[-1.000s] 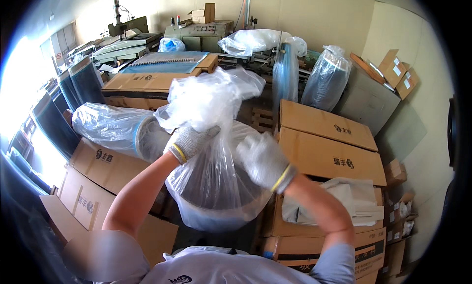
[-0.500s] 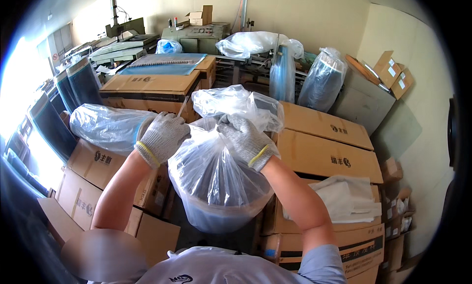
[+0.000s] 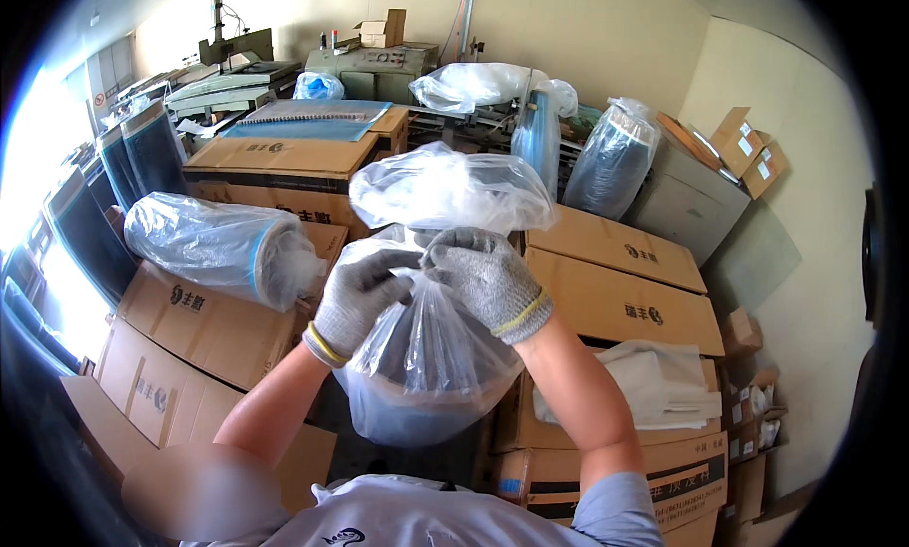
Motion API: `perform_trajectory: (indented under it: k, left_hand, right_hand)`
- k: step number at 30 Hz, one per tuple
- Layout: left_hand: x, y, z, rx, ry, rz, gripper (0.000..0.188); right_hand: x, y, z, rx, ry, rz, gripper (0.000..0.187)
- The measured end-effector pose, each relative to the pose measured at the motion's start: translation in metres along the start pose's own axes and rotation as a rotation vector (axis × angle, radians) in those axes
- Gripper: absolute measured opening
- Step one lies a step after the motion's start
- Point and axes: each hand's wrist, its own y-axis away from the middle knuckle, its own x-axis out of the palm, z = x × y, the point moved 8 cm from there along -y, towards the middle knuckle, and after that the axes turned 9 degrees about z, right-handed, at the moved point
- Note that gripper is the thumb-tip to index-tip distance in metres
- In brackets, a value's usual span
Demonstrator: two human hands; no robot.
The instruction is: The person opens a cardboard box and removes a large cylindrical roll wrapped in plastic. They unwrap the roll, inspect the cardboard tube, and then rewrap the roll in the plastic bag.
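A large clear plastic bag [image 3: 426,362] stands in front of me, wrapped around a thick round roll whose upper rim shows through the film. Its neck is gathered into tight pleats, and the loose bag top [image 3: 450,192] puffs out above. Both my hands wear grey knit gloves with yellow cuffs. My right hand [image 3: 488,280] is closed around the neck from the right. At the left side of the neck, my left hand [image 3: 362,301] has its fingers curled in, pinching at the gathered film. What lies between the fingertips is partly hidden.
Brown cartons [image 3: 615,291] flank the bag on both sides. A plastic-wrapped roll [image 3: 204,244] lies on the left cartons, a folded whitish sheet [image 3: 653,386] on the right ones. Further wrapped rolls [image 3: 615,159] stand behind, near a grey cabinet [image 3: 686,192] and machines [image 3: 374,69].
My left hand has come in from the upper left, down and right to the bag's neck. The right hand has shifted slightly right and down. The loose top has spread wider.
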Motion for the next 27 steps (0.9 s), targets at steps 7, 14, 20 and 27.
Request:
perform_trajectory:
  k: [7, 14, 20, 27]
  left_hand:
    - [0.023, -0.005, -0.008, 0.097, 0.102, 0.114, 0.02]
    - [0.043, -0.013, -0.04, 0.396, -0.824, 0.484, 0.016]
    - [0.057, -0.018, -0.041, 0.636, -1.534, 0.353, 0.014]
    - [0.059, -0.014, -0.05, 0.662, -1.281, 0.369, 0.015]
  right_hand:
    - [-0.005, 0.005, 0.046, -0.176, 0.584, -0.074, 0.035]
    - [-0.029, -0.004, 0.007, 0.244, 0.564, 0.264, 0.027]
    - [-0.024, 0.005, -0.001, 0.379, 0.416, 0.165, 0.023]
    - [-0.028, 0.013, -0.009, 0.188, 0.498, 0.104, 0.011]
